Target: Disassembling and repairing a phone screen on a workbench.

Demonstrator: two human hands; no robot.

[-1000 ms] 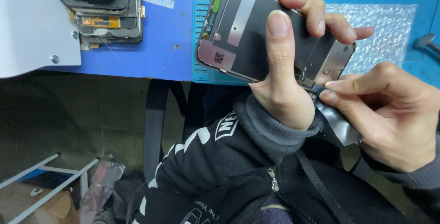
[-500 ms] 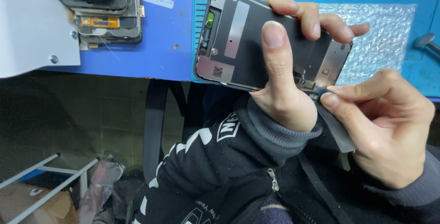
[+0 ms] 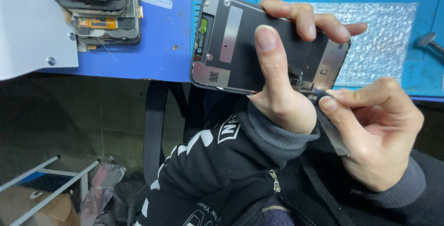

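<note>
**Phone screen panel held up, flat strip pinched at its corner**

The left hand (image 3: 282, 101) grips a phone screen panel (image 3: 259, 45) with its back side facing the camera: the thumb lies flat across the dark metal backing and 3 fingers curl over the far long edge. The panel is lifted above the near edge of the blue workbench (image 3: 166, 45), tilted so that its end with the small square code label points toward the bench's left part. The right hand (image 3: 374, 133) is just beside the panel's lower right corner, where a small connector area shows. Its thumb and index finger are closed in a pinch on a thin grey flat strip (image 3: 334, 136), which runs from that corner down along the palm; whether the strip is a tool or a part of the panel I cannot tell. The other fingers of this hand are curled in.

A sheet of bubble wrap (image 3: 384, 41) lies on the bench behind the panel. To the left of the panel, 1 stack of similar screen panels (image 3: 99, 13) rests on the bench, partly under a white metal plate (image 3: 32, 22). Below the panel is the person's black zipped jacket (image 3: 222, 179).
</note>
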